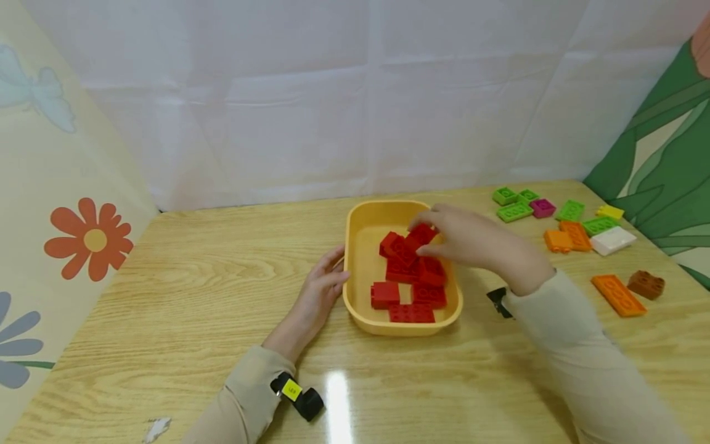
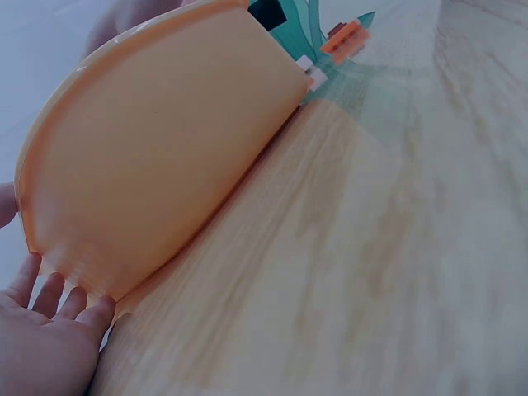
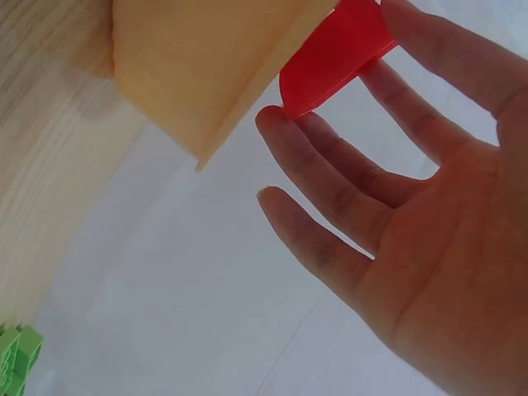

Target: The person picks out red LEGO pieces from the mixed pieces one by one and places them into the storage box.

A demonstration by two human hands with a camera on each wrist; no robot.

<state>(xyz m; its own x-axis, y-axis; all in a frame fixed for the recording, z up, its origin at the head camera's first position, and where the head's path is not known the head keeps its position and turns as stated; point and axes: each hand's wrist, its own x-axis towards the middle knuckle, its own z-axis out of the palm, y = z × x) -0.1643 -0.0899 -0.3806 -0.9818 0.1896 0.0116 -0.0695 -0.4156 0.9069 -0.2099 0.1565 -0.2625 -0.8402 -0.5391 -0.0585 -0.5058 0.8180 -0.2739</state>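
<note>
A yellow plastic tub [image 1: 355, 246] holds several red toy building bricks [image 1: 412, 313], some stacked loosely. My left hand [image 1: 318, 287] rests against the tub's left side, with its fingertips on the outer wall [image 2: 157, 140] in the left wrist view. Over the tub's far right part, my right hand [image 1: 466, 234] pinches a red brick [image 1: 423, 233] between thumb and fingers. The right wrist view shows that red brick [image 3: 338, 54] at the fingertips, just above the tub's rim. How the brick's lower end meets the pile is hidden.
Loose bricks lie on the table's right side: green [image 1: 514, 211], purple [image 1: 542, 208], orange [image 1: 618, 296], white [image 1: 612, 240], yellow [image 1: 610, 212] and brown [image 1: 646, 284]. A white cloth backdrop [image 1: 266, 105] stands behind the wooden table [image 1: 183, 290], with painted panels at both sides.
</note>
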